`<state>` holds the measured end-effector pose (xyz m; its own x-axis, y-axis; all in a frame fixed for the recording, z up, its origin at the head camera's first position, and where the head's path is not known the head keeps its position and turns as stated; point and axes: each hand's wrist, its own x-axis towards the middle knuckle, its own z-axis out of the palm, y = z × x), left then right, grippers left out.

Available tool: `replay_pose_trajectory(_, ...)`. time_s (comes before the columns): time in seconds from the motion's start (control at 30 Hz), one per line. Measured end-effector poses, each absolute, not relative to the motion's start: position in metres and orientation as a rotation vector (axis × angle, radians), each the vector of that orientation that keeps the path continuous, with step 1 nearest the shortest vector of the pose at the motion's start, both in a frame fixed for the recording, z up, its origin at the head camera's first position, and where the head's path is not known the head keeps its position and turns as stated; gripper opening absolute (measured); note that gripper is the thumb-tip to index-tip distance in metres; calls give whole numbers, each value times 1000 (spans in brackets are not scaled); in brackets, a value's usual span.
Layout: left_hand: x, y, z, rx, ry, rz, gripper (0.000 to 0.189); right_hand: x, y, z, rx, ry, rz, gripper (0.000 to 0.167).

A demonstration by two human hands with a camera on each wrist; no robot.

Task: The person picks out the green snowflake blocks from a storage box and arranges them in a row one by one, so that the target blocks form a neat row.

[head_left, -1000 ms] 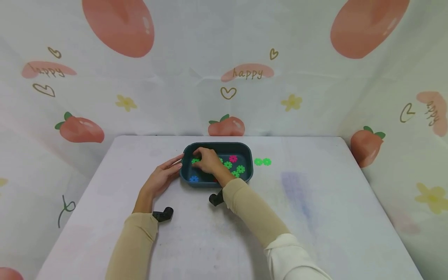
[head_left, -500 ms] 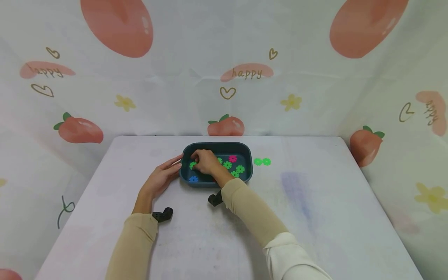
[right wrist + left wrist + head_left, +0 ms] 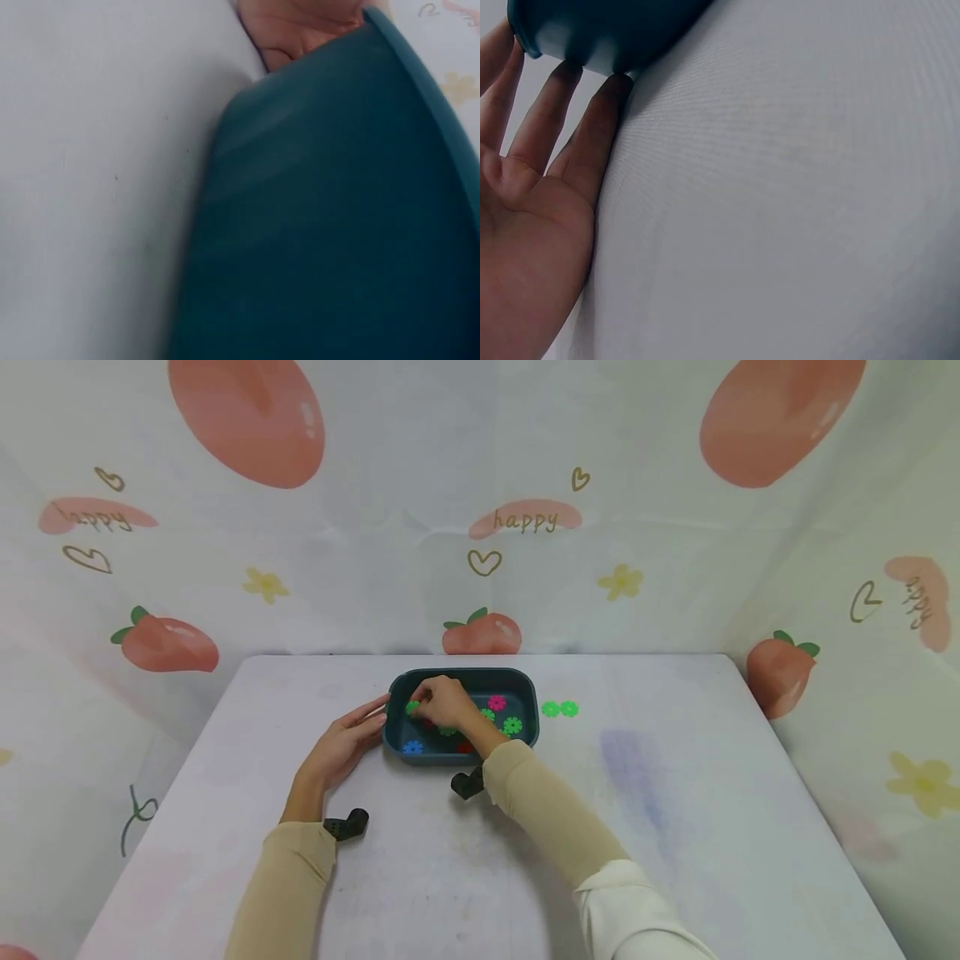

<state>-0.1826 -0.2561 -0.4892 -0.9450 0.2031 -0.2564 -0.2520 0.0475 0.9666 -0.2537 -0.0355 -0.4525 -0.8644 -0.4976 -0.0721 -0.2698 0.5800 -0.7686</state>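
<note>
A dark teal rectangular tub point(image 3: 461, 758) stands near the far side of the table, holding several small notched snowflake discs. My left hand point(image 3: 347, 747) rests against the tub's left end with its fingers extended; in the left wrist view its fingertips touch the tub's outer wall point(image 3: 592, 34). My right hand point(image 3: 447, 703) reaches over the front rim into the tub, thumb and fingers curled together at a green snowflake disc point(image 3: 412, 707) near the left end. In the right wrist view the tub's wall point(image 3: 322, 210) hides the right fingers.
Inside the tub lie a pink disc point(image 3: 497, 702), a blue disc point(image 3: 412, 747), a red disc point(image 3: 465, 747) and a green disc point(image 3: 512, 726). Two joined green discs point(image 3: 560, 709) lie on the white table point(image 3: 675, 860) right of the tub. A printed curtain point(image 3: 375, 552) hangs behind.
My right hand has shifted slightly within the tub's left part, and the green disc at its fingertips has moved with it. Red and green discs beneath the hand now show. The left hand stays put.
</note>
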Motion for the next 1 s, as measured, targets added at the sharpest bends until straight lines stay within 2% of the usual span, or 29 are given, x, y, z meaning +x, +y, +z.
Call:
replay_pose_trajectory(0.63,-184,-256,-494,-71,2078,1967,61,-251,-2,-424,-675,2481,-1345,23)
replay_pose_trajectory(1.0,-183,-255,-485,-36,2082,1982,59,-243,24,-412,-595,2452,-1463,25)
